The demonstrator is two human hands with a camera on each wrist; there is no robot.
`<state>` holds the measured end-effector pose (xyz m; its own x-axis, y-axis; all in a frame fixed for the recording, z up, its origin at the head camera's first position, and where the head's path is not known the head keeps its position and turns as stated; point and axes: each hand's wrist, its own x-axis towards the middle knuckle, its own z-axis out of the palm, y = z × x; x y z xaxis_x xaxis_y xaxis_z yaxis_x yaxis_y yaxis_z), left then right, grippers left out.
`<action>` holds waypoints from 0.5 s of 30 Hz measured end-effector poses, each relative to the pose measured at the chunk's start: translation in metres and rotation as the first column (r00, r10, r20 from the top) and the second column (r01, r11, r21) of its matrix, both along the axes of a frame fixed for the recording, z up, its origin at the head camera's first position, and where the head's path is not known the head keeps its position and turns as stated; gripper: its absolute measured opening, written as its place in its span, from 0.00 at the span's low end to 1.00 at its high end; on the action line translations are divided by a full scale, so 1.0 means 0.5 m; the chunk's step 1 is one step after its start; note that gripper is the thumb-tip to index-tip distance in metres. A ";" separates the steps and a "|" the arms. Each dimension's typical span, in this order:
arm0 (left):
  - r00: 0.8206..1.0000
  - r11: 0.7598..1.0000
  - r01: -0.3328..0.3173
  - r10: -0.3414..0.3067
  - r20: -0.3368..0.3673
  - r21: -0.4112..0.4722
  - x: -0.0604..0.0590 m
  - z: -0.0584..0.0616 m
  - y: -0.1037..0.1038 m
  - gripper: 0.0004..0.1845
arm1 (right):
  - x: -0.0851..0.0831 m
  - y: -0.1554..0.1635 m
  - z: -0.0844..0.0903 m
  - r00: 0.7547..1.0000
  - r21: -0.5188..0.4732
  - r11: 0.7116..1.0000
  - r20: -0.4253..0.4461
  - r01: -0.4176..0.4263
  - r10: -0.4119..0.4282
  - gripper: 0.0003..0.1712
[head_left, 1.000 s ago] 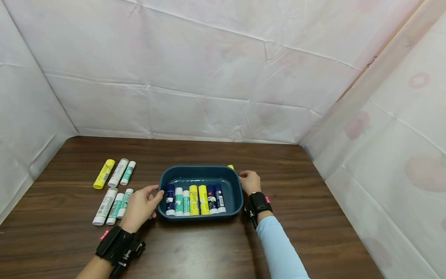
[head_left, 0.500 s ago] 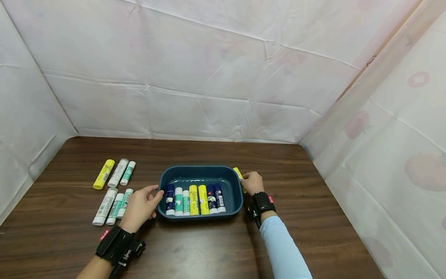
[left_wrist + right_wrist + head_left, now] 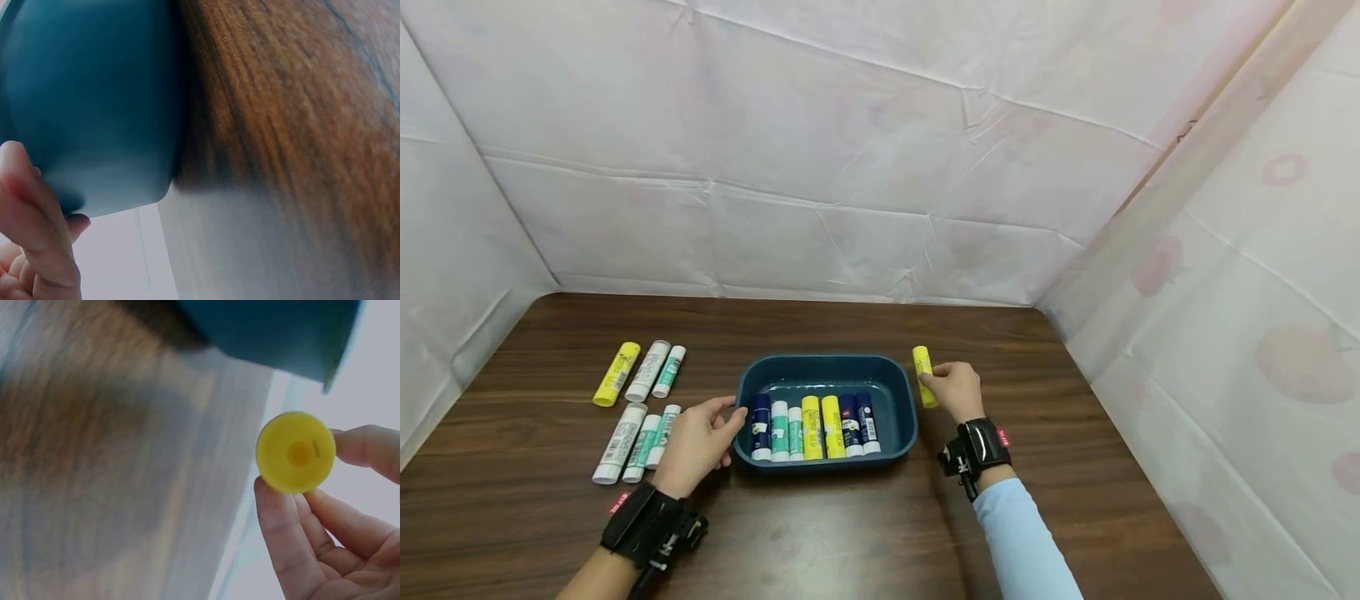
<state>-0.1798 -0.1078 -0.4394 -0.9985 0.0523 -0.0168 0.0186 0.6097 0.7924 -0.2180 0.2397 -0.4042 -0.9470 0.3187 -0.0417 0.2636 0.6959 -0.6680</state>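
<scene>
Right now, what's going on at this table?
A person sits at a wooden table sorting glue sticks. The right hand pinches a yellow glue stick just to the right of a blue tray. The left hand rests against the tray's left end. Six sticks lie side by side in the tray, and six more lie on the table to its left.

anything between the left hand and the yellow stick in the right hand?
Yes, in the head view: the blue tray with six glue sticks inside lies between the left hand, touching its left end, and the yellow stick held by the right hand.
</scene>
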 end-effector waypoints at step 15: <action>1.000 1.000 0.006 -0.006 -0.024 0.003 0.000 0.000 -0.002 0.25 | 0.056 -0.057 0.054 1.000 -0.060 0.998 0.003 -0.007 0.007 0.20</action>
<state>-0.1797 -0.1087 -0.4395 -0.9983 0.0586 0.0069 0.0411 0.6071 0.7936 -0.1901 0.2110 -0.3772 -0.9489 0.3092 -0.0630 0.2610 0.6566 -0.7076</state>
